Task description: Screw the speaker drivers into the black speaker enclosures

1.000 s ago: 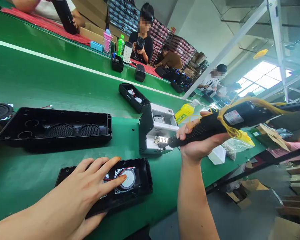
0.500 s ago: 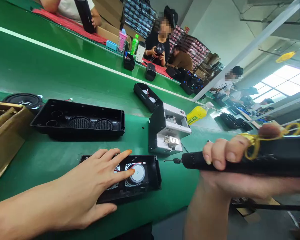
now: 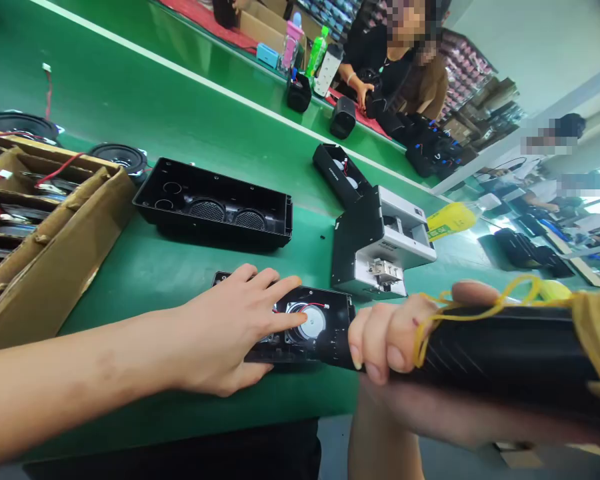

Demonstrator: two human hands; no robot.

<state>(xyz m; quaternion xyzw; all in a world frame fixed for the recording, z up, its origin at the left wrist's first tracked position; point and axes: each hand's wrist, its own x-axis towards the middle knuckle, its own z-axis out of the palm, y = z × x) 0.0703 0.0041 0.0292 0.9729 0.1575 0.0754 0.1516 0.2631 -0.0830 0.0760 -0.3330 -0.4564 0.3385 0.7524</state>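
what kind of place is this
Most likely a speaker assembly line in a factory: a long green conveyor belt, black speaker housings with drivers, an electric screwdriver in the right hand, co-workers seated along the belt.

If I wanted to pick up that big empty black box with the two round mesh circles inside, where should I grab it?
Probably by its long side walls. The empty black shell lies flat on the green belt, open side up, so its thin rim is free. Come down from above, pinching one long wall or spanning both. The near wall faces you; a cardboard box sits close to its left end.
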